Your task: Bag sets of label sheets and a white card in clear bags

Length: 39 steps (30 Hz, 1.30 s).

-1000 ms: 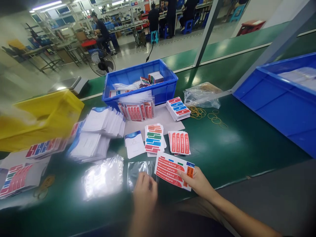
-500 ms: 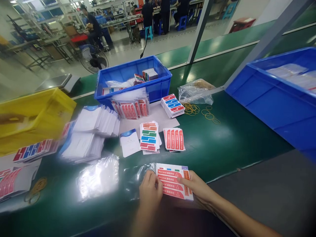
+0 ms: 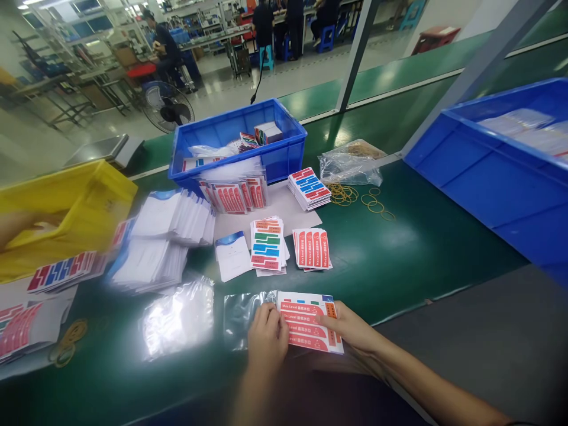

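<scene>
Bins (image 3: 284, 158) number three: one yellow bin (image 3: 100, 201), with another person's hand (image 3: 26, 223) inside it, and two blue. Its contents are otherwise hidden. The middle blue bin (image 3: 290, 155) holds card blocks (image 3: 268, 133) and crumpled clear plastic (image 3: 213, 151); the right blue bin (image 3: 479, 171) holds pale packets (image 3: 517, 124). One clear sack (image 3: 352, 163) contains rubber bands, with more rubber bands (image 3: 344, 194) loose beside it. Several filled bags (image 3: 233, 195) lean against the middle bin.

The right hand (image 3: 348, 324) is closed on a red-striped card sheet (image 3: 306, 324), thumb on top. The left hand (image 3: 268, 331) is curled at the mouth of one clear bag (image 3: 237, 313), beside the sheet's left edge; whether it pinches the film cannot be told, nor whether the sheet is inside.

Beyond them, three small stacks stand in a row on the green table (image 3: 399, 254): white booklets (image 3: 233, 257), multicoloured cards (image 3: 267, 244) and red cards (image 3: 312, 248). One banded stack (image 3: 309, 188) sits behind.
</scene>
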Tool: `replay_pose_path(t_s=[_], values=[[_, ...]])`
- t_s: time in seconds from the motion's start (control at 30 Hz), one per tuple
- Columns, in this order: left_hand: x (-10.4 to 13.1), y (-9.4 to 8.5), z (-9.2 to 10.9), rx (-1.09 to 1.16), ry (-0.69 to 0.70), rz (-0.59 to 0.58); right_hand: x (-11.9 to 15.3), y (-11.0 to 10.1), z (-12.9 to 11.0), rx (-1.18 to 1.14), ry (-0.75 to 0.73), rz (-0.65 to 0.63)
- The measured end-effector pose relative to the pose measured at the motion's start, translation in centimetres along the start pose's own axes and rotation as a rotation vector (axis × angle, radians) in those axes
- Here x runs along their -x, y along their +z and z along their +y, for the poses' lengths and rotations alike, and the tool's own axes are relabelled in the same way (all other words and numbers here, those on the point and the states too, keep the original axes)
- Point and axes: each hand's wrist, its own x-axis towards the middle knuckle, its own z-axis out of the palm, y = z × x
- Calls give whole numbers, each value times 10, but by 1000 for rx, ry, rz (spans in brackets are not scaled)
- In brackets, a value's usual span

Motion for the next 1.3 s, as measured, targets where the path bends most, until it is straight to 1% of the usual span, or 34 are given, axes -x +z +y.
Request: replay_pose_path(t_s=[0.2,0.4,0.63,0.8,0.93,1.17,1.3], values=[[-2,-2,-1,36,51,-36,-3,-5,2,18,-5,-30],[-3,-5,-5,43,29,-35,-3,-9,7,8,2,-46],[-3,-4,-4,33,84,-88,-4,-9,9,51,52,-42],[-3,-3,-8,-13,6,-68,-3,-8,9,90,85,-43],[-4,1,-11,-10,5,-45,-2,-7,10,113,101,-26],[0,6,-7,44,63,-41,-4,-4,12,126,80,10],[-1,3,-6,31,20,-43,-9,3,12,124,13,47]])
